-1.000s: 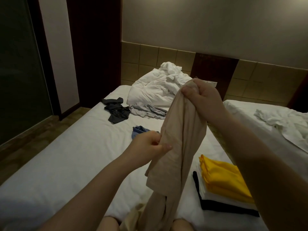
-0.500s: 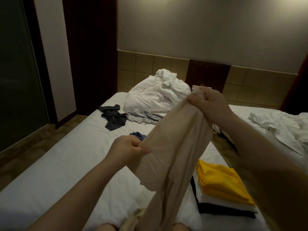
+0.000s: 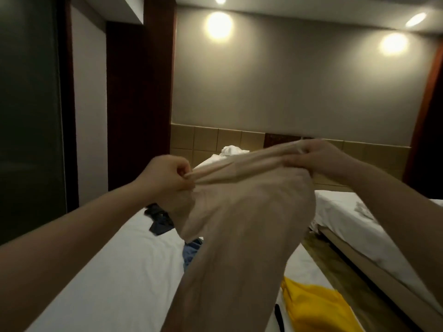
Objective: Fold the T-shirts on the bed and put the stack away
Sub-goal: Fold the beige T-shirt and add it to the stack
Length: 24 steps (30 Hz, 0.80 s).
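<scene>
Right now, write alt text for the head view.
Two hands stretch a beige T-shirt in the air above a white bed, the left hand pinching one end and the right hand gripping the other. A folded yellow T-shirt lies on it, lower right.

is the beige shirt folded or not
Not folded. The left hand and right hand grip the beige shirt by its upper edge, stretched between them above the bed, the rest hanging loose.

Thin matt beige cloth T-shirt (image 3: pixel 239 224), smooth white cotton-like bed sheet (image 3: pixel 115 279), glossy dark wood panel (image 3: pixel 139 104)
</scene>
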{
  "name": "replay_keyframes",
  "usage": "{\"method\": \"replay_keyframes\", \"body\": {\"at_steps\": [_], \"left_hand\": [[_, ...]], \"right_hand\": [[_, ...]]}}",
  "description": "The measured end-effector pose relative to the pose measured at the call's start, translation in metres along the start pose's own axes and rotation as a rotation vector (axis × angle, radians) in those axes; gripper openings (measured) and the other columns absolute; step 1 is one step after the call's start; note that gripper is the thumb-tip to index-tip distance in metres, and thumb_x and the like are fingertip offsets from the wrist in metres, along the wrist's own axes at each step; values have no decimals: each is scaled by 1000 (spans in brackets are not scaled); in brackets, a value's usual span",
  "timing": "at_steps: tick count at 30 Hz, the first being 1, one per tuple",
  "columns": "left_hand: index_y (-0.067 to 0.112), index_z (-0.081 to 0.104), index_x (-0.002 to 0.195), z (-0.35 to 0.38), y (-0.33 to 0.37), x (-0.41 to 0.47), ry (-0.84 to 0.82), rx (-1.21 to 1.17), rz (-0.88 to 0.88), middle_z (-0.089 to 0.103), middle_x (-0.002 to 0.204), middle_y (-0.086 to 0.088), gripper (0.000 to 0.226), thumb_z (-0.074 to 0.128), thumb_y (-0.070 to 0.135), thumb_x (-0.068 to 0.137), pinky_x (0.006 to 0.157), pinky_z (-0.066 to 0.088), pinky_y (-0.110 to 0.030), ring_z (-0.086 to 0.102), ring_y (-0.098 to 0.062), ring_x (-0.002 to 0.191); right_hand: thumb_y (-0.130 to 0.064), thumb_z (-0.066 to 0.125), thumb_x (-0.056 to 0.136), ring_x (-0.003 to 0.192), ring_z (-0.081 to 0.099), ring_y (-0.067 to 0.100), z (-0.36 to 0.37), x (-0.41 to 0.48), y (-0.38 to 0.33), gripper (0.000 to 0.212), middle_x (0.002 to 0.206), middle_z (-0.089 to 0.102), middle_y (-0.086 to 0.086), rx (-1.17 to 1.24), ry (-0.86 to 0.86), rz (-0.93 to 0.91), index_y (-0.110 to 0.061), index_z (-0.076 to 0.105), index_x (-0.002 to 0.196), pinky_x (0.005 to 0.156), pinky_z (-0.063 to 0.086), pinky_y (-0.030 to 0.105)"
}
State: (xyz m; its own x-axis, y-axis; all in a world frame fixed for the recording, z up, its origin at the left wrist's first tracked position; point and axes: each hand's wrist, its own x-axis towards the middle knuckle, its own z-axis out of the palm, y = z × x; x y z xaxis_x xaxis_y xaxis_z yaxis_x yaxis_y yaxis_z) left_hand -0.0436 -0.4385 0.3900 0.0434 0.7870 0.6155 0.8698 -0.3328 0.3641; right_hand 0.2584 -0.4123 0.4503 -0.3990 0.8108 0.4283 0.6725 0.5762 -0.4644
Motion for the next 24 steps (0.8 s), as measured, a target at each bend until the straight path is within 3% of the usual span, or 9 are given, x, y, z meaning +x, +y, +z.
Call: {"method": "replay_keyframes", "body": {"at_steps": [3,6,7,10,12,17,19,22,24], "left_hand": [[15,63,72,-9,5,2,-49,151,55,52,68,6,10,66,12,81,65,39,-14,51,-12,70],[18,63,71,-43,16,21,235,-9,27,53,65,8,11,70,13,77,55,31,-7,47,-4,63],[17,66,72,-49,20,23,237,-15,39,55,66,5,7,71,14,76,56,30,-8,50,-8,65],[14,70,78,-50,23,23,58,104,84,58,69,4,6,74,15,73,57,32,-7,57,-16,76],[12,69,77,-59,21,25,70,-79,4,59,70,3,11,77,15,71,55,39,-10,56,-13,70],[3,61,83,-74,18,18,-176,-487,-83,59,78,-5,10,68,6,77,56,50,-17,62,-7,66],[5,62,83,-74,14,12,-216,-444,-93,60,81,-7,7,67,7,79,56,50,-18,62,-8,64],[8,63,83,-73,8,4,-216,-423,-100,62,80,-6,16,71,17,72,56,49,-21,60,-13,69],[8,62,80,-74,4,-1,-218,-536,-103,65,70,1,32,74,29,59,49,50,-17,62,-8,62]], "right_hand": [[-29,68,84,76,53,8,4,10,-8,10,78,57,-7,-275,-43,-49,-19,66,83,61,36,12],[-20,71,82,66,51,3,-25,17,-30,16,64,58,-9,-19,281,-162,-21,61,69,61,37,17],[-18,71,82,63,52,-3,-34,15,-40,15,61,61,-12,24,261,-172,-23,63,70,60,38,14],[-27,74,77,67,60,1,-43,9,-53,10,71,69,-7,-211,-17,-122,-18,70,77,61,41,14],[-24,74,77,63,60,9,-53,8,-57,19,71,63,5,-218,27,-99,-6,67,78,54,41,14],[-17,72,80,51,54,0,-69,0,-57,14,62,60,-3,-78,65,-95,-8,62,73,48,41,13],[-17,72,79,57,59,-1,-62,-4,-52,11,60,64,-11,-48,70,-84,-20,65,72,53,44,7],[-34,77,73,71,60,0,-38,-2,-38,15,73,68,-14,-290,-42,-23,-22,69,74,69,46,16],[-33,76,75,70,56,5,-31,1,-36,23,70,64,-6,-240,116,-63,-13,66,75,63,40,21]]}}
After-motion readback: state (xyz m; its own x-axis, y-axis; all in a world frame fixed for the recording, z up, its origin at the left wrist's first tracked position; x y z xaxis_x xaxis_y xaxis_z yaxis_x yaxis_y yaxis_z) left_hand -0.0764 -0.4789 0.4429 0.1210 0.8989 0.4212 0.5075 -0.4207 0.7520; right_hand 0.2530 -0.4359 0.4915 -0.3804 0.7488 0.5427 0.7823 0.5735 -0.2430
